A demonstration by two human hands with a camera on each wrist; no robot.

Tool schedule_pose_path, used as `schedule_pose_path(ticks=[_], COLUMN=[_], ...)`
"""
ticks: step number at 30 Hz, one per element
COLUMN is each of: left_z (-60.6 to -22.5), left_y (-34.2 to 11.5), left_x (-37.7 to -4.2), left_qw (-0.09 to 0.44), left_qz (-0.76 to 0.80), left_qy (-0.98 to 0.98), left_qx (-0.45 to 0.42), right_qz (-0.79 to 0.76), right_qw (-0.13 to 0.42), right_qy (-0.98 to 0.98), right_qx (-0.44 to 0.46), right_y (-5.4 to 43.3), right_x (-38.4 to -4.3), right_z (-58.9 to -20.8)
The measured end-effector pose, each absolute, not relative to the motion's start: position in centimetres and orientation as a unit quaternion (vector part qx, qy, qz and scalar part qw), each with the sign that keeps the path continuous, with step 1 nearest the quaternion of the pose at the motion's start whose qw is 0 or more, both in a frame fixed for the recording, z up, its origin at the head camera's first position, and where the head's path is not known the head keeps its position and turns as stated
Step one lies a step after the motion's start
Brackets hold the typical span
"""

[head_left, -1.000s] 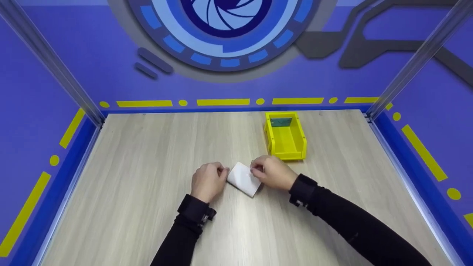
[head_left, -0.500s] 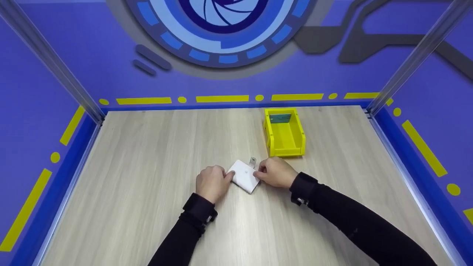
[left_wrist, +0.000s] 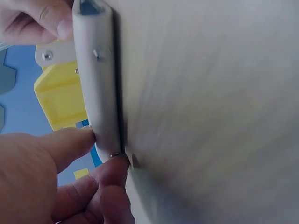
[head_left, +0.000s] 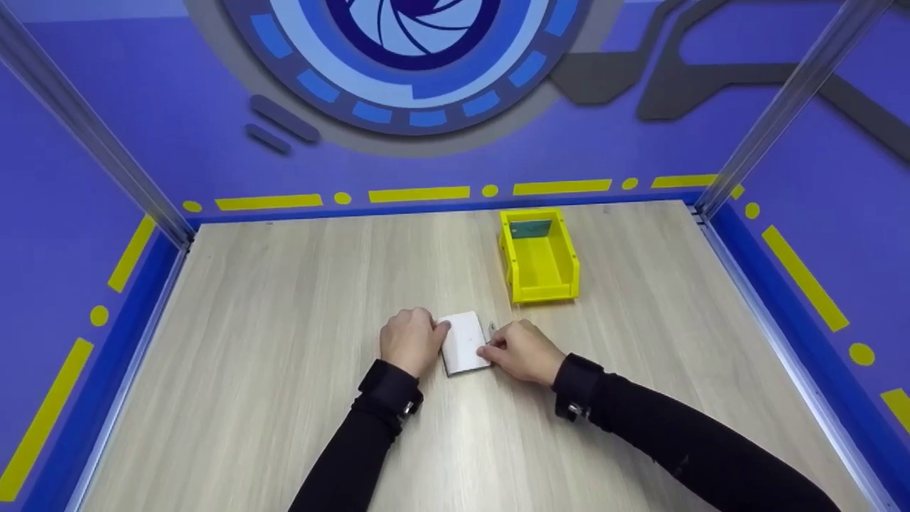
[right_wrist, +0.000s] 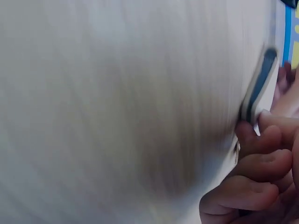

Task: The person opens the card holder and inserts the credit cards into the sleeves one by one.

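Observation:
A small white wallet [head_left: 463, 343] with a snap strap [left_wrist: 56, 54] is held between both hands, close over the table. My left hand [head_left: 412, 343] pinches its left edge between thumb and fingers. On the opposite edge, my right hand [head_left: 525, 350] grips it near the lower right corner. The strap sticks out loose beside the right hand, its metal snap [left_wrist: 46, 55] showing in the left wrist view. Seen from the right wrist, the wallet's end [right_wrist: 259, 83] shows dark blue between white covers.
A yellow open-front bin [head_left: 544, 293] stands behind the right hand, with a green piece [head_left: 531, 228] at its back wall. The wooden table [head_left: 284, 284] is bordered by blue walls [head_left: 398, 167] at the back and sides.
The wallet has turned clockwise between the hands. Its strap, out of sight a second ago, came into view loose half a second ago and has swung right with the wallet.

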State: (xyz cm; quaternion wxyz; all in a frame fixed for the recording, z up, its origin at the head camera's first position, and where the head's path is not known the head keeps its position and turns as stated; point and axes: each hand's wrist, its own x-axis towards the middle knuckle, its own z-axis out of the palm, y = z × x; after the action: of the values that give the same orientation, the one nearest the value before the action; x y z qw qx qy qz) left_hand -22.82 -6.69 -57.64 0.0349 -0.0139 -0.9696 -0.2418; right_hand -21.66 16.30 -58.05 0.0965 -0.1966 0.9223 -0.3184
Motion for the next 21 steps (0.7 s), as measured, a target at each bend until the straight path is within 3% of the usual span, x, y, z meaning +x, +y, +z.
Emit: schedule_pose_path(ticks=[8,16,21], left_z=[-58.0,-57.1,-57.4], left_y=[-6.4,-7.4,-7.1], left_x=[-22.4,-20.0,-19.0], left_qw=[0.034,0.032,0.027], left_qz=[-0.255,-0.253,-0.245], left_qy=[-0.966,-0.966,-0.968], left_qx=[-0.017,-0.04,-0.053], right_qz=[-0.324,-0.322,-0.298], right_qw=[0.07,0.046,0.061], right_qy=[0.923,0.931,0.937], right_qx=[-0.195,-0.164,-0.173], right_y=[16.1,17.3,17.1], right_x=[-20.5,-22.4,-23.1], right_z=[-58.5,-56.2,-55.7])
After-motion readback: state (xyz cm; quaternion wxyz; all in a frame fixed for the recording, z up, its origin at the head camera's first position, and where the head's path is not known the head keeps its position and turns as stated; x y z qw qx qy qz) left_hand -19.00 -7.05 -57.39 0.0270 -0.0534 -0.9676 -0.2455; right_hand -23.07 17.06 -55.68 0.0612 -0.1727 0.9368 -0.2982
